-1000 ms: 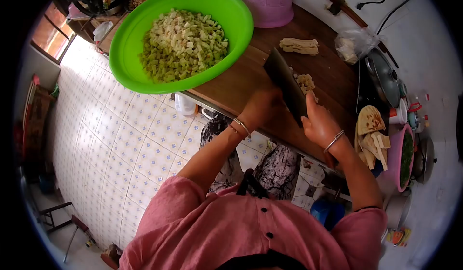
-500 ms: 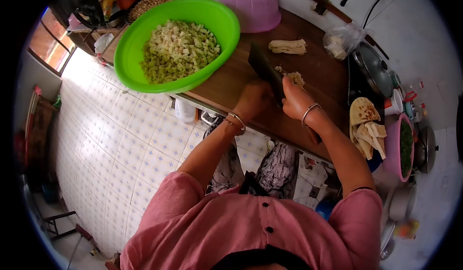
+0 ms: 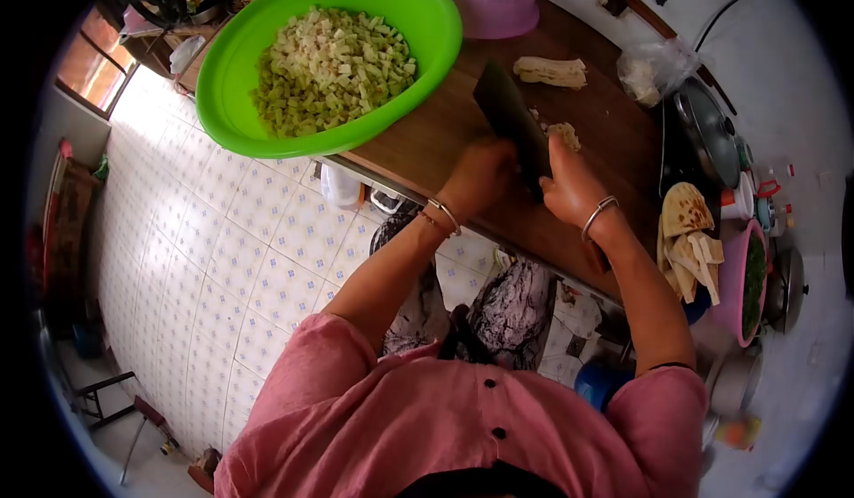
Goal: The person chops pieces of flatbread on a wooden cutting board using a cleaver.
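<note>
My right hand (image 3: pixel 572 187) is closed on a broad dark cleaver (image 3: pixel 513 123), its blade slanting up and to the left over the brown wooden board (image 3: pixel 614 142). Just left of the blade, my left hand (image 3: pixel 483 173) rests low with its fingers curled; whatever lies under them is hidden. Chopped pale pieces (image 3: pixel 564 134) lie right of the blade. Farther back on the board is a stack of pale strips (image 3: pixel 551 72). A large green bowl (image 3: pixel 427 71) holds diced green and whitish pieces (image 3: pixel 336 71).
Behind stands an upturned pink basket (image 3: pixel 494 0). To the right are a plastic bag (image 3: pixel 656 73), a lidded pan (image 3: pixel 705 133), folded flatbread with cut strips (image 3: pixel 686 240) and a pink basin of greens (image 3: pixel 741 285). The board's front edge runs above my legs.
The view shifted and swung back. The cleaver and my right hand moved slightly left relative to the chopped pieces, and my left hand stays beside the blade.
</note>
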A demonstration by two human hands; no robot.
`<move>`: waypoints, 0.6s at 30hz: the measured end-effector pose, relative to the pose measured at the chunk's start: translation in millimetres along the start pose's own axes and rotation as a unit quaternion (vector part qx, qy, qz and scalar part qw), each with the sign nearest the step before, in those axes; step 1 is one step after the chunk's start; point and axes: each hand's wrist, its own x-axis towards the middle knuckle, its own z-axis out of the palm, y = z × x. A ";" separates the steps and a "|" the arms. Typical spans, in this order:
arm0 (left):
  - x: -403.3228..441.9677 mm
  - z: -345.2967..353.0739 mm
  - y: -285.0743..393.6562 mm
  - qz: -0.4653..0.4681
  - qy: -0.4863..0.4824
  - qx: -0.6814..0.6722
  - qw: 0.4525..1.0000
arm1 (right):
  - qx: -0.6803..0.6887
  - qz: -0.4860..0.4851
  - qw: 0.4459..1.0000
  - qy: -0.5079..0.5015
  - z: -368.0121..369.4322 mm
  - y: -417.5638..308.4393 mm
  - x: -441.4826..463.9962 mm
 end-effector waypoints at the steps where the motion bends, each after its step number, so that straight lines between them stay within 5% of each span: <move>1: -0.6 2.0 4.0 -0.005 -0.011 -0.009 1.000 | 0.017 0.001 1.000 0.012 -1.4 2.3 -3.1; 8: 1.5 -6.3 18.2 0.071 0.001 0.020 0.997 | 0.000 0.001 1.000 0.010 -2.9 0.9 -2.7; 13: 0.0 0.5 7.4 0.033 -0.010 0.030 0.999 | 0.080 0.151 0.978 -0.121 -38.1 -35.9 -7.6; 18: -5.3 -7.0 18.1 0.042 -0.001 0.058 0.997 | -0.025 0.029 0.999 0.021 4.3 -27.0 20.2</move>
